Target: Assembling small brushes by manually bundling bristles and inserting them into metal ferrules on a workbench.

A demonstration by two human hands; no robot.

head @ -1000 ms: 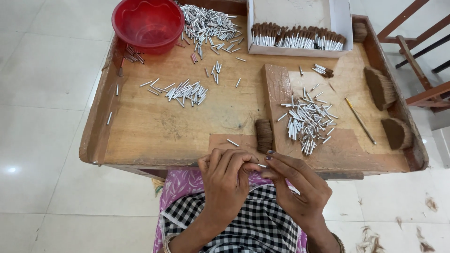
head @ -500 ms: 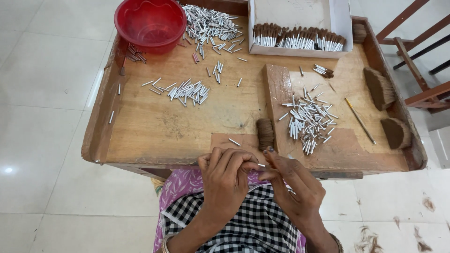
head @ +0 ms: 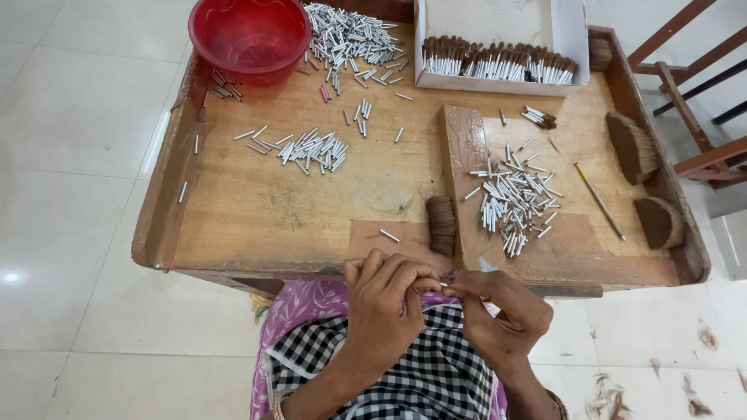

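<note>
Two hands meet just below the near edge of the table point(head: 233, 233), over a black-and-white checked cloth point(head: 436, 381) on the person's lap. The left hand point(head: 385, 299) and the right hand point(head: 502, 311) both pinch one small white tube point(head: 440, 285) between their fingertips, and something dark sticks out of its end. Just past the hands, a small brown bundle of fibres point(head: 442, 224) lies on the table. To the right sits a loose pile of white tubes point(head: 513, 198) on a wooden board point(head: 459, 140). Another little pile of tubes point(head: 311, 148) lies more to the left. At the far side stand a red bowl point(head: 250, 35) and a white box point(head: 498, 47) full of finished brown-tipped tubes.
</note>
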